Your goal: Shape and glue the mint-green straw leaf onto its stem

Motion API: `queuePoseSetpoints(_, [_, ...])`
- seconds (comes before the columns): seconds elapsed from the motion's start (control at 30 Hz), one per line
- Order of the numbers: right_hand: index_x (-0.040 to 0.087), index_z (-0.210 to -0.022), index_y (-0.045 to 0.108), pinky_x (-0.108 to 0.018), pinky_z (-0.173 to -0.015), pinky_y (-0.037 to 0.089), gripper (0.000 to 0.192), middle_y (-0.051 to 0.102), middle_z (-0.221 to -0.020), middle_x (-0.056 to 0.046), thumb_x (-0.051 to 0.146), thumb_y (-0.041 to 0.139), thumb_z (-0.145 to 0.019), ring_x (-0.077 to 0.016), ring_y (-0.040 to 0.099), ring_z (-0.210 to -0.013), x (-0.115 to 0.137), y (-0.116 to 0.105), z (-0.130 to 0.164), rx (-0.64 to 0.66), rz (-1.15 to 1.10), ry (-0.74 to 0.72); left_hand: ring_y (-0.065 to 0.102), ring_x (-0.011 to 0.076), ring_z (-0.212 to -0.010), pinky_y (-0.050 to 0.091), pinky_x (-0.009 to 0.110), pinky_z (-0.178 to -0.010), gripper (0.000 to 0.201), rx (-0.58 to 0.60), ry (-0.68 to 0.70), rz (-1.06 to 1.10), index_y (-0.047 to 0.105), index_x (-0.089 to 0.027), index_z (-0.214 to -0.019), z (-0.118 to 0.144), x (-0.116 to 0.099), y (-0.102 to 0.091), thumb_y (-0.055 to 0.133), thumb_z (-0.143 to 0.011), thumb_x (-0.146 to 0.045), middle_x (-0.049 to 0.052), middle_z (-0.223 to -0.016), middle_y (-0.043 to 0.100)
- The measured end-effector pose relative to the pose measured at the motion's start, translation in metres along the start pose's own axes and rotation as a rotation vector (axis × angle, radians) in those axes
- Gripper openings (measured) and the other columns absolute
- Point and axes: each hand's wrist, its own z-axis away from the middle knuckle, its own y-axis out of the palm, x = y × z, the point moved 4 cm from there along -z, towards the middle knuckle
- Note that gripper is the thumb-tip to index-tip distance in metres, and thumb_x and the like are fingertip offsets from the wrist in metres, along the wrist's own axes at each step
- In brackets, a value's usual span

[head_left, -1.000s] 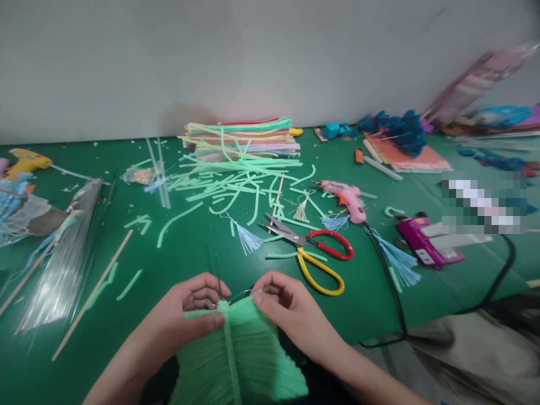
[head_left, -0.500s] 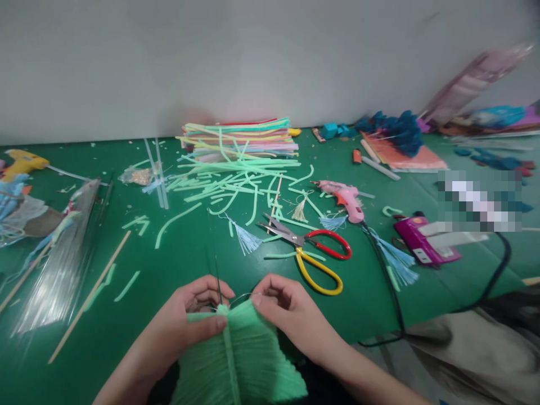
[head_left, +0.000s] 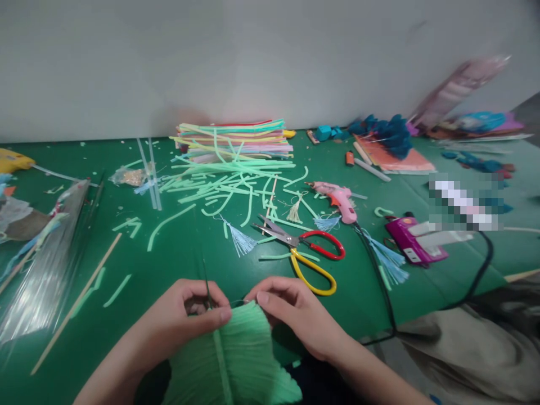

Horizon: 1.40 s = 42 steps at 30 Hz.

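Observation:
A mint-green fuzzy panel (head_left: pixel 244 354) of ribbed rows with a raised centre spine, seemingly pipe cleaners, hangs in front of me at the bottom. My left hand (head_left: pixel 189 312) is closed on its top edge at the spine, thumb in front. A thin dark wire (head_left: pixel 206 275) sticks up beside those fingers. My right hand (head_left: pixel 291 309) pinches the panel's upper right corner between thumb and fingers. A fine thread or wire (head_left: pixel 238 302) runs between the two hands; where it ends is hidden. Scissors (head_left: pixel 295 242) with one red and one yellow handle lie open beyond my right hand.
Cut green pipe cleaners (head_left: pixel 228 180) are strewn before a multicoloured bundle (head_left: pixel 236 138). A pink glue gun (head_left: pixel 340 202) lies to the right, its black cable reaching the table edge. Blue tassels (head_left: pixel 240 236), a wooden stick (head_left: pixel 80 298) and clear-wrapped rods (head_left: pixel 46 270) lie around.
My left thumb has moved along the panel's top edge, covering the spine's tip. My right fingers have drawn closer to the left hand. The view has shifted slightly right.

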Motion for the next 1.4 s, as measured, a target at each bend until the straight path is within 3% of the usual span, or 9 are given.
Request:
queuePoseSetpoints(0.27, [0.014, -0.092, 0.076, -0.018, -0.058, 0.045, 0.033, 0.067, -0.076, -0.001, 0.043, 0.078, -0.076, -0.0069, 0.058, -0.063, -0.004, -0.003, -0.015, 0.302, -0.121, 0.242, 0.042, 0.012, -0.061, 0.027, 0.026, -0.058, 0.029, 0.053, 0.02, 0.036, 0.07, -0.018, -0.072, -0.003, 0.005, -0.001, 0.073, -0.074, -0.047, -0.004, -0.064, 0.054])
queuePoseSetpoints(0.43, [0.012, -0.086, 0.074, -0.018, -0.062, 0.048, 0.028, 0.068, -0.082, -0.002, 0.036, 0.082, -0.073, -0.008, 0.061, -0.069, 0.01, -0.006, -0.022, 0.316, -0.041, 0.182, 0.045, 0.0118, -0.062, 0.029, 0.026, -0.059, 0.025, 0.048, 0.038, 0.035, 0.072, -0.019, -0.073, -0.005, 0.007, -0.002, 0.073, -0.076, -0.044, -0.004, -0.065, 0.058])
queuePoseSetpoints(0.73, [0.009, -0.084, 0.073, -0.015, -0.059, 0.048, 0.034, 0.067, -0.081, -0.001, 0.033, 0.087, -0.065, -0.0058, 0.063, -0.066, 0.0, -0.001, -0.029, 0.49, -0.23, 0.412, 0.057, 0.0125, -0.07, 0.038, 0.025, -0.066, 0.015, 0.119, 0.136, 0.13, 0.074, -0.023, -0.072, -0.005, 0.004, -0.001, 0.077, -0.076, -0.037, -0.003, -0.073, 0.068])
queuePoseSetpoints(0.9, [0.008, -0.081, 0.07, -0.016, -0.053, 0.043, 0.034, 0.066, -0.072, 0.001, 0.028, 0.089, -0.062, -0.0046, 0.059, -0.056, -0.005, 0.006, -0.032, 0.625, -0.263, 0.444, 0.06, 0.0133, -0.073, 0.041, 0.025, -0.069, 0.015, 0.16, 0.187, 0.132, 0.074, -0.023, -0.073, -0.006, 0.005, 0.001, 0.077, -0.076, -0.037, -0.003, -0.075, 0.068])
queuePoseSetpoints(1.07, [0.01, -0.08, 0.07, -0.016, -0.055, 0.042, 0.034, 0.064, -0.07, 0.002, 0.03, 0.089, -0.061, -0.0054, 0.06, -0.06, -0.009, 0.007, -0.033, 0.634, -0.252, 0.437, 0.062, 0.0162, -0.076, 0.043, 0.028, -0.073, 0.016, 0.159, 0.201, 0.125, 0.073, -0.022, -0.075, -0.005, 0.003, 0.001, 0.077, -0.076, -0.038, -0.001, -0.076, 0.068])
queuePoseSetpoints(1.17, [0.012, -0.083, 0.071, -0.017, -0.055, 0.043, 0.032, 0.064, -0.074, 0.002, 0.034, 0.086, -0.065, -0.0061, 0.057, -0.061, 0.002, 0.004, -0.031, 0.558, -0.14, 0.284, 0.06, 0.0172, -0.075, 0.042, 0.029, -0.072, 0.02, 0.127, 0.17, 0.115, 0.072, -0.021, -0.072, -0.004, 0.001, 0.0, 0.076, -0.075, -0.041, 0.0, -0.074, 0.067])
queuePoseSetpoints(1.3, [0.015, -0.087, 0.074, -0.023, -0.064, 0.047, 0.012, 0.069, -0.084, -0.004, 0.025, 0.074, -0.08, -0.0112, 0.061, -0.072, 0.043, -0.008, -0.024, 0.295, 0.375, -0.306, 0.054, 0.0146, -0.068, 0.038, 0.026, -0.065, 0.024, 0.038, 0.094, 0.075, 0.071, -0.02, -0.068, -0.006, 0.003, -0.003, 0.076, -0.072, -0.043, -0.002, -0.068, 0.063])
queuePoseSetpoints(1.4, [0.016, -0.089, 0.077, -0.029, -0.077, 0.052, 0.009, 0.073, -0.089, -0.008, 0.018, 0.071, -0.083, -0.016, 0.067, -0.081, 0.062, -0.008, -0.017, 0.302, 0.627, -0.592, 0.052, 0.0139, -0.068, 0.036, 0.026, -0.064, 0.023, 0.052, 0.115, 0.066, 0.071, -0.02, -0.068, -0.007, 0.004, -0.004, 0.075, -0.074, -0.042, -0.002, -0.068, 0.062])
